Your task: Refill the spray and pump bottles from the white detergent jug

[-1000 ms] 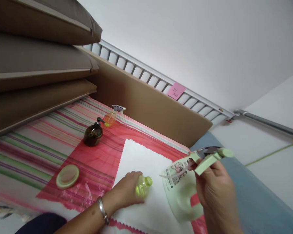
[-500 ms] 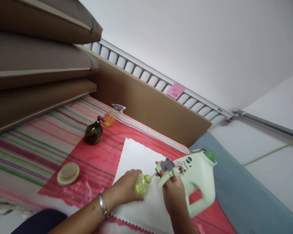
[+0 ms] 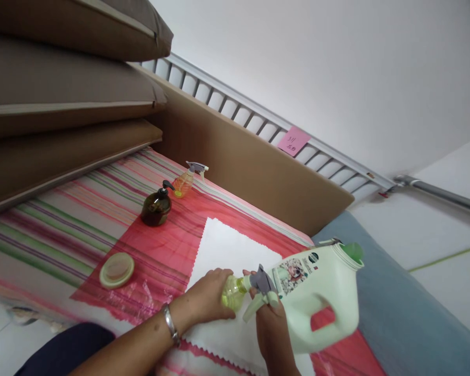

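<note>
My left hand [image 3: 208, 298] is wrapped round a small clear yellow-green bottle [image 3: 233, 293], tilted with its neck to the right. My right hand [image 3: 269, 318] grips a grey and pale green trigger spray head [image 3: 262, 284], which meets the bottle's neck. Whether the thread has caught, I cannot tell. Both hands are above a white cloth with a zigzag edge [image 3: 223, 240]. Just right of my right hand stands a large pale green jug [image 3: 332, 292] with a label, a handle and a green piece in its open mouth.
A dark pump bottle [image 3: 156, 208] and an orange-tinted spray bottle [image 3: 185, 183] stand at the back left. A round pale lid [image 3: 116, 270] lies on red plastic sheeting [image 3: 141, 256] over striped fabric. Stacked brown cushions [image 3: 70, 89] and a brown board [image 3: 235, 151] bound the far side.
My right hand has brought the spray head left and down onto the bottle's neck; its tube no longer shows between them. The whole view has shifted slightly.
</note>
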